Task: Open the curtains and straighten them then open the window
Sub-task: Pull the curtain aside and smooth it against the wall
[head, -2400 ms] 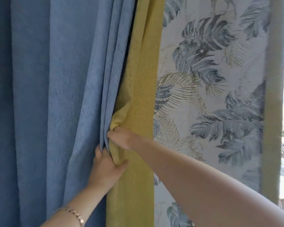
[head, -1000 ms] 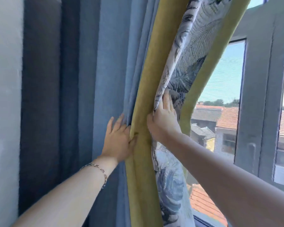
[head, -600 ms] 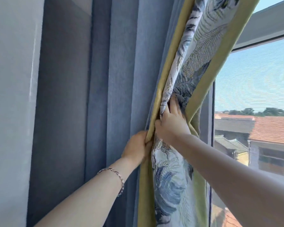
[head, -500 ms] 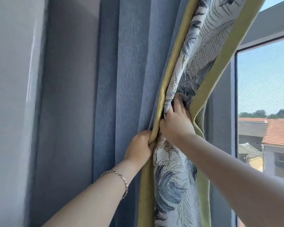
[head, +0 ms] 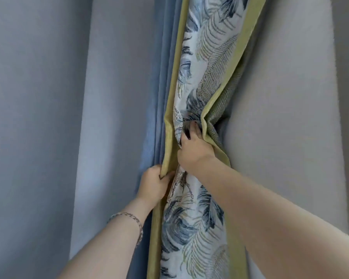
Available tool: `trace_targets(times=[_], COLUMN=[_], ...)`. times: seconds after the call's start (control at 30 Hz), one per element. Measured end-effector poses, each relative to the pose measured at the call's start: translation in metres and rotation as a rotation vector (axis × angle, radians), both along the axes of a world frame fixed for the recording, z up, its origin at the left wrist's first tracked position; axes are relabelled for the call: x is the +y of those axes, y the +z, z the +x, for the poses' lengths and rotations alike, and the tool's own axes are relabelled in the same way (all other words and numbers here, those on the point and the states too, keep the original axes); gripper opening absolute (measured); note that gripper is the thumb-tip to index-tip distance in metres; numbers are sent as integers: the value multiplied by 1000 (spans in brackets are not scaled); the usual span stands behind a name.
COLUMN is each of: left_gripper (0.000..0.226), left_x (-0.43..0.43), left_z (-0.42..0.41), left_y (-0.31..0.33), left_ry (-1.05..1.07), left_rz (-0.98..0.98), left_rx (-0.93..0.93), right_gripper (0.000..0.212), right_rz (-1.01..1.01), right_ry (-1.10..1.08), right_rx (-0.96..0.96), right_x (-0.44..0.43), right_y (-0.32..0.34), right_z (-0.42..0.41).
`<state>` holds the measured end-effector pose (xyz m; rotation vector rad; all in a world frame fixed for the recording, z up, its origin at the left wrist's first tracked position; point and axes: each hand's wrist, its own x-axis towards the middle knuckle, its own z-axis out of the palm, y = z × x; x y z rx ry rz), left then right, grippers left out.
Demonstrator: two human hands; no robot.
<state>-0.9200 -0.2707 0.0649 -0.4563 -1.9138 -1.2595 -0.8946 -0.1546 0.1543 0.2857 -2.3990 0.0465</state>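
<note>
The curtain (head: 201,63) hangs bunched in the middle of the view: a white leaf-print panel between two yellow-green bands, with blue folds (head: 161,97) at its left. My left hand (head: 155,183), a thin bracelet on its wrist, is closed around the left yellow band (head: 172,127). Just above and to the right, my right hand (head: 195,150) pinches the gathered leaf-print cloth and the right yellow band together. The window is hidden from this angle.
Pale grey wall surfaces (head: 286,117) flank the curtain on the right, and a wall corner (head: 38,117) stands on the left. Both my forearms reach up from the bottom edge.
The curtain has been gathered further left into a tight bundle against the wall. The window and rooftops seen on the right are now out of view. Both hands keep their hold.
</note>
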Motion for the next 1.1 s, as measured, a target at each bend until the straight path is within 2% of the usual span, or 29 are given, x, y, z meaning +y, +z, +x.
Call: trace_targets(times=[0.17, 0.33, 0.47, 0.57, 0.67, 0.77, 0.83, 0.93, 1.03, 1.1], left_gripper=[32, 45, 29, 45, 45, 43, 40, 25, 23, 27], left_x=[-36, -58, -80, -86, -82, -69, -50, -35, -27, -16], left_z=[-80, -121, -105, -82, -56, -23, 6, 25, 28, 58], left_y=[9, 0, -19, -26, -27, -35, -45, -55, -56, -57], left_ry=[172, 281, 407, 481, 540, 513, 474, 325, 229, 216], left_rz=[-60, -165, -210, -244, -261, -244, -219, -166, -142, -162], left_rx=[4, -31, -55, -50, -86, -141, -184, -267, -314, -331], right_gripper=[66, 68, 73, 76, 80, 81, 74, 65, 62, 54], right_rz=[43, 135, 240, 280, 263, 172, 55, -94, -183, -180], right_ry=[64, 55, 87, 111, 155, 185, 204, 218, 190, 152], right_rx=[-6, -5, -30, -77, -163, -276, -347, -408, -337, -168], right_x=[-40, -64, -78, -81, -76, -61, -47, -27, -11, 2], right_y=[8, -5, -25, -29, -35, -48, -64, -83, -91, -93], right_z=[-93, -141, -128, -107, -78, -44, -19, 3, 12, 44])
